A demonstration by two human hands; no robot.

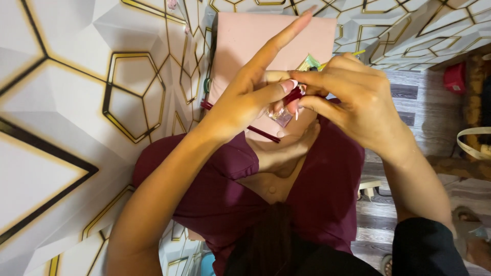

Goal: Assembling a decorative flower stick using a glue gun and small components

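Maroon small object [293, 95] is being pinched by both hands' fingers, left hand [244, 99] and right hand [358, 102] crowding over a person in a maroon top [327, 189].

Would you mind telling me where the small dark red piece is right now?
In the head view, the small dark red piece sits just right of centre, pinched between the left hand and right hand, in front of the pink board.

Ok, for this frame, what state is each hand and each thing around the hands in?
Left hand: raised, index finger straight out, thumb pinching.
Right hand: fingers curled, grip closed on the small dark red piece.
Small dark red piece: pinched between both hands, mostly hidden.
Pale pink rectangular sheet: flat behind the hands.
Thin dark red rod: lying slanted across the pink sheet's lower edge.
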